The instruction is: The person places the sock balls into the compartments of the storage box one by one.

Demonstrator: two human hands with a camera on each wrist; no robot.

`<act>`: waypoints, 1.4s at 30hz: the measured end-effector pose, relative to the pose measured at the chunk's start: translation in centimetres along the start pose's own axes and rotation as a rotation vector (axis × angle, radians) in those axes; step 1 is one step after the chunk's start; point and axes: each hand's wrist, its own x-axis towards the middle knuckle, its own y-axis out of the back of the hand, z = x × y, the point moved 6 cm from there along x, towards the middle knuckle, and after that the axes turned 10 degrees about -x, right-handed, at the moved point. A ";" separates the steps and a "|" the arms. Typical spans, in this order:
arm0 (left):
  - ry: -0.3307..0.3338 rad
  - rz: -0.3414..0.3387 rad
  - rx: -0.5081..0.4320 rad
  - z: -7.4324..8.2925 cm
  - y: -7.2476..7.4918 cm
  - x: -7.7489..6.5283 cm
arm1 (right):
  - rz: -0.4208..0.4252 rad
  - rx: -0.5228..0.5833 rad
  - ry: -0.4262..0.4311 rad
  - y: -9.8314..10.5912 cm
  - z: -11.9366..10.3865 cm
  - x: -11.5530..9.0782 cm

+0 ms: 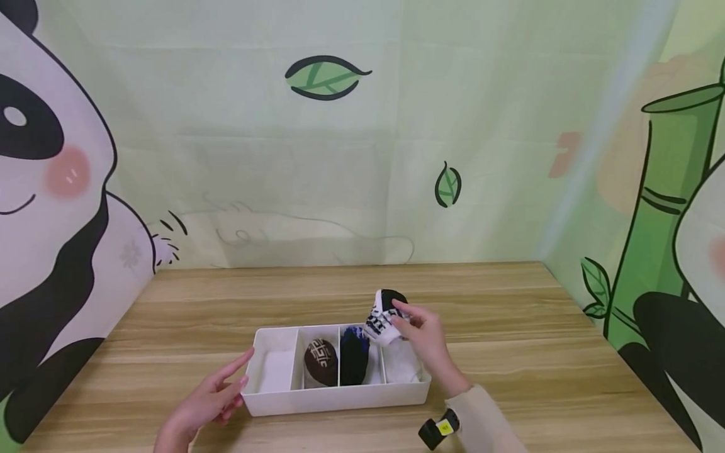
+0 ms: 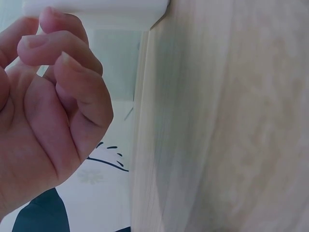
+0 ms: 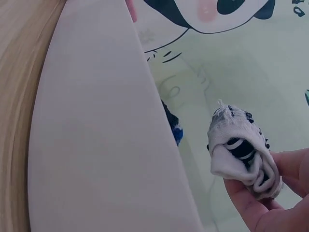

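My right hand (image 1: 427, 340) pinches a rolled-up white sock with black markings (image 1: 381, 324) between thumb and fingers. It holds the sock above the right half of a white divided box (image 1: 334, 400); the right wrist view shows the folded cuff of the same sock (image 3: 227, 162). A brown patterned sock bundle (image 1: 321, 362) sits in the second compartment from the left, a black and blue one (image 1: 354, 358) in the third, and a white one (image 1: 401, 362) in the rightmost. My left hand (image 1: 206, 399) rests its extended index fingertip at the box's left end, the other fingers loosely bent.
The box stands on a wood-grain table (image 1: 487, 314). Behind and beside it hangs a pale green cloth backdrop (image 1: 255, 157) printed with pandas, leaves and bamboo. A black strap device with a yellow label (image 1: 440, 430) is on the right wrist.
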 end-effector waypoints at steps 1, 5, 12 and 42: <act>-0.001 0.000 0.000 0.0 0.0 0.0 | -0.005 0.003 -0.002 -0.2 0.0 0.0; 0.000 0.006 0.000 0.1 0.0 0.2 | -0.025 0.007 0.009 -1.0 -0.4 0.0; 0.005 0.016 0.008 0.2 0.1 0.4 | -0.070 0.044 0.037 -2.4 -1.2 -0.2; 0.000 -0.025 -0.006 0.0 -0.1 0.2 | -0.174 0.159 0.117 -7.3 -2.7 -1.8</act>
